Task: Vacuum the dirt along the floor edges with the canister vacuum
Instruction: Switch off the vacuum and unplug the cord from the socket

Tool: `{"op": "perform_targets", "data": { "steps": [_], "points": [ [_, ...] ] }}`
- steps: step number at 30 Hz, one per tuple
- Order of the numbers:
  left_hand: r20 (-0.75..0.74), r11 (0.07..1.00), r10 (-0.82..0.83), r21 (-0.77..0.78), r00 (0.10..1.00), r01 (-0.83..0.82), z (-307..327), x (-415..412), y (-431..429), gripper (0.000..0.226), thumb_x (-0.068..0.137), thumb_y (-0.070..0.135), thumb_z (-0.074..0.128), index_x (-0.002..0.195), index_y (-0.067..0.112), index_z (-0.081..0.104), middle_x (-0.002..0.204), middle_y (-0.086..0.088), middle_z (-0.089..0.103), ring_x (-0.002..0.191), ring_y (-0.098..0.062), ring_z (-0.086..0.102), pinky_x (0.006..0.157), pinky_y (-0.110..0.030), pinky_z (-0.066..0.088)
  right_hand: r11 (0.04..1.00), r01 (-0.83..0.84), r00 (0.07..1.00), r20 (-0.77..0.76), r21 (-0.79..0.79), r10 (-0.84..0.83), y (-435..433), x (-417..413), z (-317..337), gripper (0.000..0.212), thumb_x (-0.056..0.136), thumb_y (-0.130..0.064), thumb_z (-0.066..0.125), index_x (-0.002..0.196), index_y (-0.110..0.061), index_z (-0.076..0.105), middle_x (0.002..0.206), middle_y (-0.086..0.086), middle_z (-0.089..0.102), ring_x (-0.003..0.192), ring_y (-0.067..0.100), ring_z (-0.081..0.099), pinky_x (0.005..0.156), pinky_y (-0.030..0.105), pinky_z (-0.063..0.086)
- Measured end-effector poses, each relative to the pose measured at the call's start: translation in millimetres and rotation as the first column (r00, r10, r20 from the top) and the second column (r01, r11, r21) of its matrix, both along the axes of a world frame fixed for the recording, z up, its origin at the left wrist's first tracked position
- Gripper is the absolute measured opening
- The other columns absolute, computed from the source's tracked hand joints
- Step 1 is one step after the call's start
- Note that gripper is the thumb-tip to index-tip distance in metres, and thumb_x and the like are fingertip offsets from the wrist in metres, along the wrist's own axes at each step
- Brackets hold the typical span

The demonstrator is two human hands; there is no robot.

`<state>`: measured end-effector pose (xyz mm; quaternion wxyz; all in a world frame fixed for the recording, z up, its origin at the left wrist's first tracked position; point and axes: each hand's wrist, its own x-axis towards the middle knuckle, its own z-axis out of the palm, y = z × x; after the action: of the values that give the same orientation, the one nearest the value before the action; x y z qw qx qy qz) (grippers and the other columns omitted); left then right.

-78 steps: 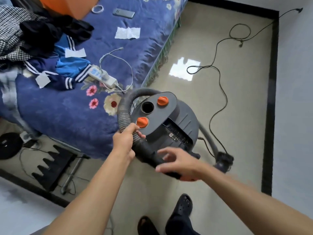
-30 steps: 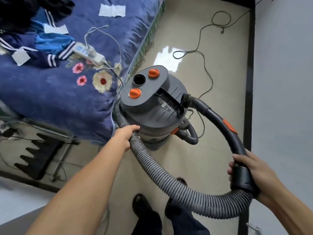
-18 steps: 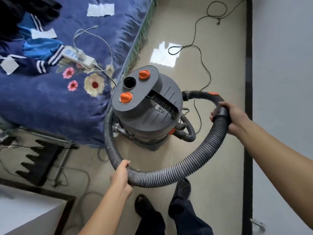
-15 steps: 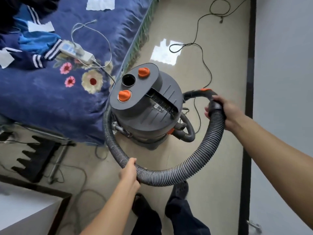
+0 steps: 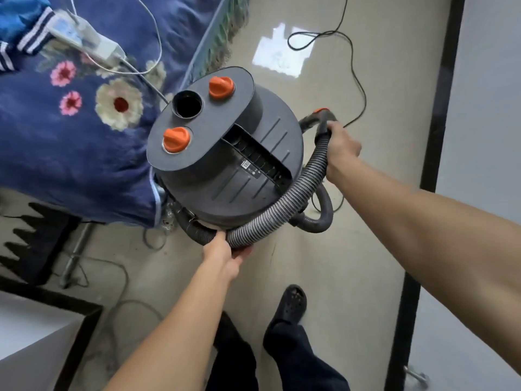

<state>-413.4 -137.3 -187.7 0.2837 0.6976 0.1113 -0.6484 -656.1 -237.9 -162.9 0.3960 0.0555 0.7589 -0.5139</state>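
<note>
since half a second ago the hose (image 5: 284, 206) loop has drawn tight against the canister vacuum (image 5: 225, 148), which stands on the floor (image 5: 352, 249) beside the bed (image 5: 84, 136). left hand (image 5: 225, 251) grips the hose low, right hand (image 5: 339, 148) grips its handle end; vacuuming not yet begun.

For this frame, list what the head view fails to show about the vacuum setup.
- Hose nozzle end: hidden behind the canister.
- Hose-to-canister joint: covered by the canister's lid.
- Black power cord: its plug end is cut off by the top edge.
- Dirt along the black floor border: too small to see.
- Left hand fingers: curled under the hose.
</note>
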Motion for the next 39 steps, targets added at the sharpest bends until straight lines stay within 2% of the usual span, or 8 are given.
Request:
{"op": "perform_targets", "data": {
  "steps": [3, 6, 12, 15, 18, 27, 32, 39],
  "points": [
    [-0.031, 1.000, 0.013, 0.009, 0.999, -0.012, -5, -18, -4, 0.037, 0.099, 0.017, 0.052, 0.133, 0.006, 0.043, 0.122, -0.022, 0.055, 0.096, -0.042, 0.057, 0.074, -0.053, 0.052, 0.974, -0.219, 0.974, -0.039, 0.050, 0.221, 35, 39, -9, 0.033, 0.089, -0.034, 0.063, 0.113, -0.011, 0.060, 0.097, 0.005, 0.067, 0.085, 0.022, 0.065, 0.075, 0.034, 0.054],
    [-0.023, 0.999, 0.041, 0.035, 0.999, -0.040, -10, -17, -6, 0.038, 0.100, 0.018, 0.049, 0.136, 0.005, 0.042, 0.121, -0.022, 0.053, 0.104, -0.043, 0.054, 0.078, -0.055, 0.050, 0.918, -0.364, 0.916, -0.119, 0.158, 0.383, 72, 56, -21, 0.043, 0.097, -0.044, 0.050, 0.131, -0.016, 0.048, 0.112, 0.000, 0.061, 0.103, 0.024, 0.060, 0.093, 0.043, 0.051],
    [-0.058, 0.995, 0.099, -0.009, 0.993, -0.100, -11, -17, -5, 0.037, 0.097, 0.008, 0.052, 0.133, 0.001, 0.044, 0.123, -0.022, 0.053, 0.105, -0.039, 0.053, 0.084, -0.052, 0.049, 0.806, -0.514, 0.800, -0.176, 0.293, 0.574, 64, 44, -32, 0.046, 0.101, -0.053, 0.032, 0.126, -0.015, 0.039, 0.102, -0.002, 0.054, 0.097, 0.025, 0.055, 0.093, 0.047, 0.048],
    [-0.088, 0.992, 0.125, -0.021, 0.988, -0.127, -10, -27, -1, 0.040, 0.094, 0.002, 0.056, 0.131, -0.003, 0.045, 0.130, -0.026, 0.053, 0.104, -0.037, 0.056, 0.084, -0.049, 0.049, 0.772, -0.594, 0.772, -0.109, 0.227, 0.626, 65, 35, -32, 0.057, 0.096, -0.060, 0.031, 0.139, -0.022, 0.033, 0.120, 0.003, 0.057, 0.109, 0.031, 0.058, 0.094, 0.054, 0.049],
    [-0.062, 0.989, 0.147, -0.006, 0.987, -0.147, -16, -34, -5, 0.041, 0.093, 0.000, 0.056, 0.132, -0.004, 0.044, 0.128, -0.026, 0.052, 0.107, -0.039, 0.054, 0.086, -0.050, 0.049, 0.738, -0.626, 0.722, -0.168, 0.253, 0.671, 71, 35, -33, 0.055, 0.101, -0.051, 0.032, 0.148, -0.023, 0.029, 0.130, 0.007, 0.058, 0.118, 0.033, 0.055, 0.101, 0.044, 0.042],
    [-0.033, 0.990, 0.137, 0.028, 0.990, -0.136, -14, -47, -14, 0.036, 0.093, -0.003, 0.055, 0.128, -0.003, 0.048, 0.116, -0.023, 0.054, 0.103, -0.038, 0.054, 0.089, -0.050, 0.049, 0.557, -0.632, 0.597, -0.119, 0.538, 0.793, 49, 30, -44, 0.050, 0.102, -0.051, 0.019, 0.130, -0.012, 0.032, 0.119, 0.015, 0.062, 0.112, 0.037, 0.057, 0.080, 0.042, 0.030],
    [-0.027, 0.996, 0.080, 0.045, 0.996, -0.079, -16, -51, -20, 0.037, 0.093, -0.001, 0.055, 0.129, -0.003, 0.048, 0.115, -0.021, 0.057, 0.091, -0.035, 0.057, 0.095, -0.051, 0.047, 0.486, -0.608, 0.601, -0.035, 0.628, 0.798, 38, 26, -56, 0.052, 0.101, -0.052, 0.016, 0.124, -0.009, 0.034, 0.116, 0.013, 0.063, 0.111, 0.036, 0.059, 0.083, 0.044, 0.034],
    [0.019, 0.994, -0.070, 0.082, 0.997, 0.069, -13, -42, -22, 0.033, 0.091, 0.001, 0.060, 0.123, -0.005, 0.052, 0.118, -0.024, 0.059, 0.087, -0.034, 0.060, 0.057, -0.047, 0.060, 0.571, -0.600, 0.735, 0.103, 0.560, 0.670, 22, 21, -72, 0.066, 0.086, -0.062, 0.024, 0.121, -0.009, 0.043, 0.103, 0.011, 0.066, 0.091, 0.036, 0.066, 0.085, 0.046, 0.054]
  ]
}}
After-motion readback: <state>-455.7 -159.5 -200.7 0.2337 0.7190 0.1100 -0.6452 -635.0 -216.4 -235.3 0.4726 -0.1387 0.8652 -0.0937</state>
